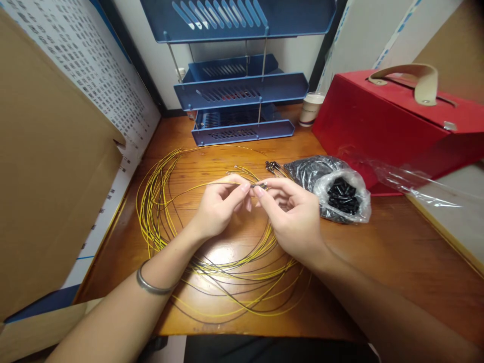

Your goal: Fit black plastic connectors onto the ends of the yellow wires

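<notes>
Over the wooden surface (pixel 397 247), the left hand (pixel 217 206) pinches a yellow wire (pixel 196 187) near its tip, the right hand (pixel 293 214) meeting it with a small black piece (pixel 259 186). Coiled wires (pixel 159 212) lie beneath; a plastic bag of black parts (pixel 342 195) sits right, before a red box (pixel 378 121).

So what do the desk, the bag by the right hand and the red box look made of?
Desk: wood or wood veneer, glossy varnish; grain and a bright glare patch show. Bag: thin clear plastic film, crinkled and shiny, small black parts visible inside. Red box: likely matte card or board with a tan strap handle; hard to tell.
</notes>
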Tool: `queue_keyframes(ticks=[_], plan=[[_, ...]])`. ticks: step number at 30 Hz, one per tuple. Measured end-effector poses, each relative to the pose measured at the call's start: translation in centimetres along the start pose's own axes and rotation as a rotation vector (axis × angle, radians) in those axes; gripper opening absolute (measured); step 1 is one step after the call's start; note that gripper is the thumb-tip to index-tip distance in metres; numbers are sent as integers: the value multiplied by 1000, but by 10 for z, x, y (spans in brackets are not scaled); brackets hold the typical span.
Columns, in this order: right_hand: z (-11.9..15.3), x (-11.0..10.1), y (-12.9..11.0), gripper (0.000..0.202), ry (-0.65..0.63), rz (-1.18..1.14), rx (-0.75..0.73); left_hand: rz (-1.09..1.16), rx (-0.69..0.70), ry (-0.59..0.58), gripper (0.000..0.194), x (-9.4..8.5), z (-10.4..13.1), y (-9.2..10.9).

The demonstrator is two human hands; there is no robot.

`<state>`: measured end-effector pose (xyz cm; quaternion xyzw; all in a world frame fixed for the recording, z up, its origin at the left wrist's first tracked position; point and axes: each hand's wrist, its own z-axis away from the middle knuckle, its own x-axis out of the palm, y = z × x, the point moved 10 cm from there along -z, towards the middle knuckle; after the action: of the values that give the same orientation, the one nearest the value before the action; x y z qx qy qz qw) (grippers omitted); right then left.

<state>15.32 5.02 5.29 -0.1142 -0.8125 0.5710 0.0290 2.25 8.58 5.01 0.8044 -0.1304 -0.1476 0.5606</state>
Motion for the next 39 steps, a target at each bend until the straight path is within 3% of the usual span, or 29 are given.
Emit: queue_keyframes(ticks=[11, 39], plan=[[1, 1, 3, 13, -9, -3, 19, -48, 24, 65, 35, -4, -2, 6], [1, 3, 1, 11, -38, 18, 31, -61, -19, 28, 37, -2, -1, 0]])
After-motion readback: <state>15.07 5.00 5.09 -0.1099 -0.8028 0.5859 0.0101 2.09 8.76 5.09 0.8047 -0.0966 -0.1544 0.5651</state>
